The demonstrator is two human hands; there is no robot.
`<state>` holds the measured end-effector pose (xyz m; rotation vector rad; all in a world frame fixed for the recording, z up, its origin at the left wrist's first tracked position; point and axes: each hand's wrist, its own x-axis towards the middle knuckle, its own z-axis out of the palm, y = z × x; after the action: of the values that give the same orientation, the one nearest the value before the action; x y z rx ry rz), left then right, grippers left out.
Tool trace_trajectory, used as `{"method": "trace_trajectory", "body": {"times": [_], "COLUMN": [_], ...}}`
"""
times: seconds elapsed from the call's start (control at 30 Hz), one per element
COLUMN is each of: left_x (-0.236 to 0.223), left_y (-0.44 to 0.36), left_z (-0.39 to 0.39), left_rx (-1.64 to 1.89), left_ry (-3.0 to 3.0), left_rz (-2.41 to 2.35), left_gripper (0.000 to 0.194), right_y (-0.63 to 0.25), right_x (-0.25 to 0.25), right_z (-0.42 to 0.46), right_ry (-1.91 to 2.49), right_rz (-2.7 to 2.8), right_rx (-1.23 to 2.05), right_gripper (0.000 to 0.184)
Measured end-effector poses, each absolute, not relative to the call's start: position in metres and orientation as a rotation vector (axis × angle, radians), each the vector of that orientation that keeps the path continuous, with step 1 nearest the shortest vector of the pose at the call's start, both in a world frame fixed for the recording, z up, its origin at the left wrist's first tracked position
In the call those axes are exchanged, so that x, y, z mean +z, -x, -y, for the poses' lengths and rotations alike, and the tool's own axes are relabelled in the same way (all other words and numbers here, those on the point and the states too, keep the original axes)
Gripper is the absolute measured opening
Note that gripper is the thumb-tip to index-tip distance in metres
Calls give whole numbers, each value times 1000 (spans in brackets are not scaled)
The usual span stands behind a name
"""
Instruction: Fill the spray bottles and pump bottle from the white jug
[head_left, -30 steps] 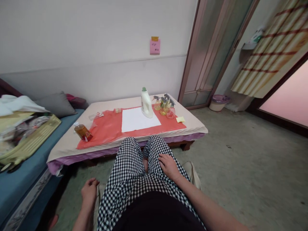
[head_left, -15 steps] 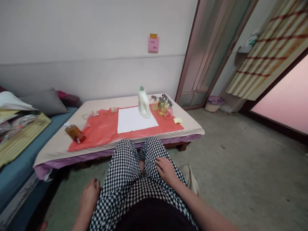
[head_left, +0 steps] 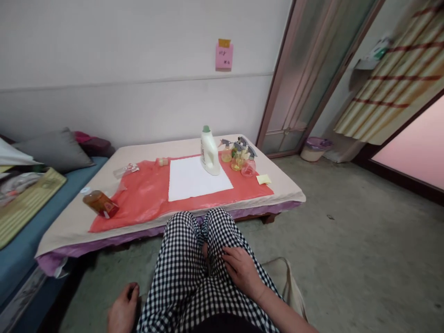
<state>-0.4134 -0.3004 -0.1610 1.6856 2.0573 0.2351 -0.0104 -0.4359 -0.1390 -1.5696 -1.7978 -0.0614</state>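
My right hand (head_left: 243, 273) rests palm down on my right thigh, fingers stretched out over the checkered trousers (head_left: 180, 259). Beside my left leg hangs my left hand (head_left: 124, 307), its fingers curled in and nothing seen in them. Both hands are apart from the things on the low table. There, a white jug with a green cap (head_left: 210, 155) stands upright on a white cloth (head_left: 190, 182). Right of it are several spray bottles (head_left: 237, 159), one with pink liquid (head_left: 248, 167). A bottle of brown liquid (head_left: 99, 202) is at the left end.
A red sheet (head_left: 149, 187) covers part of the low table (head_left: 287, 185). On it lie a small beige roll (head_left: 163, 162) and a yellow note pad (head_left: 263, 179). A clear packet (head_left: 126, 170) is at the left. A bin (head_left: 314, 149) stands by the door; a bed (head_left: 21, 222) is on the left.
The view has shifted slightly, so my hands and knees sit lower in the picture. My right hand stays on the thigh, and the things on the table keep their places.
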Motion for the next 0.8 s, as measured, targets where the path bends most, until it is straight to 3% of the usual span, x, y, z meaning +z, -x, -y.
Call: {"method": "trace_trajectory", "body": {"times": [0.8], "left_x": [-143], "left_y": [404], "left_z": [304], "left_rx": [397], "left_ry": [-1639], "left_rz": [-2038], "left_gripper": [35], "right_y": [-5], "right_x": [-140], "right_z": [445], "right_ry": [1600], "right_rz": [1695], "right_rx": [-130], "right_gripper": [27]}}
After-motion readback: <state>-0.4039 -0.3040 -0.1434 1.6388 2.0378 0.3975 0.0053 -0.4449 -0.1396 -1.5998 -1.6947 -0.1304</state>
